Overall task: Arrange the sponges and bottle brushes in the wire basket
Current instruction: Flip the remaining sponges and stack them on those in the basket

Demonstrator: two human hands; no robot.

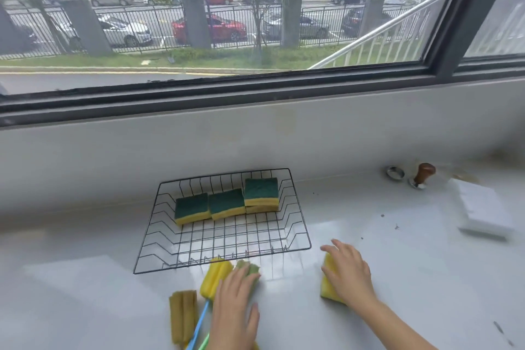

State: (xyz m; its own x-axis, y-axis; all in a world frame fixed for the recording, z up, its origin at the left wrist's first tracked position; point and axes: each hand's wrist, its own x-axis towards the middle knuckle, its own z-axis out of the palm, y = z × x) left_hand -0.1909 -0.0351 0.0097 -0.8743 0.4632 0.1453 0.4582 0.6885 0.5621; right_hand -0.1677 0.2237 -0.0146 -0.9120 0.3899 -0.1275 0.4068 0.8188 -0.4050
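Note:
A black wire basket [295,207] stands on the white counter. In its far half lie green-topped yellow sponges: one at the left [191,207], one in the middle [226,203], and a stack of two at the right [261,193]. In front of the basket my left hand [234,304] rests on a green sponge brush head [251,268], beside a yellow brush head [216,278] with a blue handle [199,324]. Another yellow brush head [183,317] lies further left. My right hand [348,273] lies over a yellow sponge [329,287], fingers spread.
A white block [480,207] lies at the right. Behind it stand a wooden-handled tamper [422,176] and a small metal ring [395,172]. A low white wall and a window run behind the counter. A green handle [204,342] shows at the bottom edge.

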